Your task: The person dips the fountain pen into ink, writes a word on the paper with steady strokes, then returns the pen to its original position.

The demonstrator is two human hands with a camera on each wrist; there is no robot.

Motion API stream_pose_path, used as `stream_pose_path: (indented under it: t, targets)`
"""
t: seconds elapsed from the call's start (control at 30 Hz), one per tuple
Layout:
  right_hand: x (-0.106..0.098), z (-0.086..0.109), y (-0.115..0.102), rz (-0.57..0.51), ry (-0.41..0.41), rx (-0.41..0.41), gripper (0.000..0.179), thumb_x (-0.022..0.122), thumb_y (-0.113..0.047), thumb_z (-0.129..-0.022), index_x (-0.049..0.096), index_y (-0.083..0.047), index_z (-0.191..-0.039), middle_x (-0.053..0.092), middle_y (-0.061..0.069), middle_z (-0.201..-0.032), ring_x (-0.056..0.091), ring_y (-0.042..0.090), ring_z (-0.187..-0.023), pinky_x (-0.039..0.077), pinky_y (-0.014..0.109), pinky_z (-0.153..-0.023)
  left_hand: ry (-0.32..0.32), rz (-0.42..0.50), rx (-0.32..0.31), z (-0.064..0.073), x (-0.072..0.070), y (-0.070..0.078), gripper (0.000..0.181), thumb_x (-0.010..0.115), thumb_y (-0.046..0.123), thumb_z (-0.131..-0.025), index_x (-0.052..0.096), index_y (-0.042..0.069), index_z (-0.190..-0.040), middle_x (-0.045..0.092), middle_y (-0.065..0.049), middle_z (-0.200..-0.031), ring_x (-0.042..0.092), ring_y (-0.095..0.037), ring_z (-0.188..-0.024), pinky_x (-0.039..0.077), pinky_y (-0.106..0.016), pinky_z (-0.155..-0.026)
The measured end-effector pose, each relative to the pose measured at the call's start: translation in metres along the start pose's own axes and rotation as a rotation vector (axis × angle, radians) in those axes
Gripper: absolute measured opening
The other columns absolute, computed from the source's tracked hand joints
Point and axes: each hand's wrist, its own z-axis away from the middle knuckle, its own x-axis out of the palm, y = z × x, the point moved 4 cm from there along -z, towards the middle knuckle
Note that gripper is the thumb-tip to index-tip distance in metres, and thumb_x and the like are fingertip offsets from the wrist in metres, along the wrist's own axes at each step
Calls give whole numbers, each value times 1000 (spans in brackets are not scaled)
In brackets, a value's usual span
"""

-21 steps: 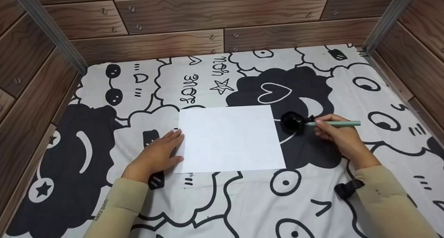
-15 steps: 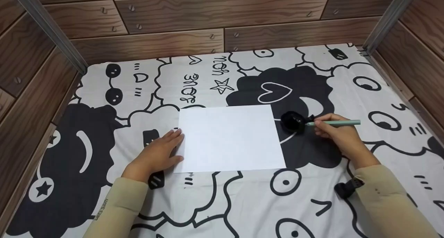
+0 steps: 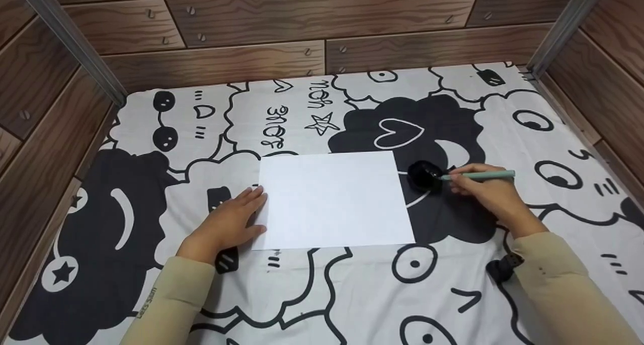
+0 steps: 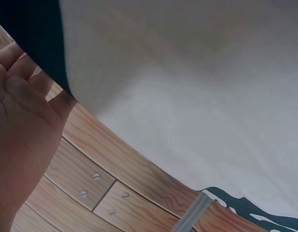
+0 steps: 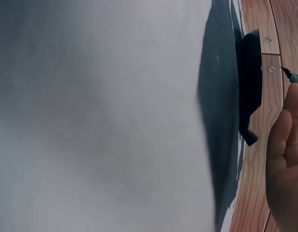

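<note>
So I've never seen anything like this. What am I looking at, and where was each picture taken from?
There's no robot here, just bare-handed human work. The wide picture comes from a camera worn on the head, looking forward and down. The two close ones come from cameras on the wrists. A patterned cloth carries white paper and, to its right, a black container. The left hand rests on the paper's left edge; the right hand holds a green pen-like tool, its tip near the container.
</note>
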Motion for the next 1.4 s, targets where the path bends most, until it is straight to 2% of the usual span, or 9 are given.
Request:
stream_pose_path:
  t: [0.3,0.57,0.77,1.17,1.4]
  targets:
    - [3,-7,-1,171,5,-58,20,66,-10,-90,69,6,-102,71,11,-90,67,9,-73,53,18,-65,-1,4,-2,0,-1,-1,64,64,27,-91,39,3,-145,31,-12,-152,24,-34,-140,28,-55,-107]
    - [11,-14,-10,252,0,-107,16,70,-14,-87,73,-1,-96,71,7,-82,66,6,-69,53,16,-63,-8,18,-31,0,0,0,66,65,29,-90,38,5,-146,30,-9,-153,23,-32,-140,27,-55,-107]
    - [15,-16,-11,311,-9,-107,14,71,-19,-86,76,-7,-94,70,4,-76,61,6,-65,48,14,-61,-9,15,-26,0,0,0,67,66,28,-90,38,5,-146,30,-10,-153,23,-32,-140,27,-54,-107]
    - [23,-19,-11,337,-1,-180,9,74,-8,-82,77,-6,-90,72,6,-82,57,3,-60,46,13,-57,-2,13,-23,0,0,0,67,66,30,-90,39,5,-146,30,-10,-152,23,-32,-140,28,-56,-107]
    - [26,-19,-10,341,-10,-176,10,74,-10,-83,77,-5,-91,72,7,-85,57,3,-62,45,13,-58,4,13,-16,0,0,-1,66,66,29,-90,39,5,-145,30,-10,-152,23,-32,-140,28,-55,-107]
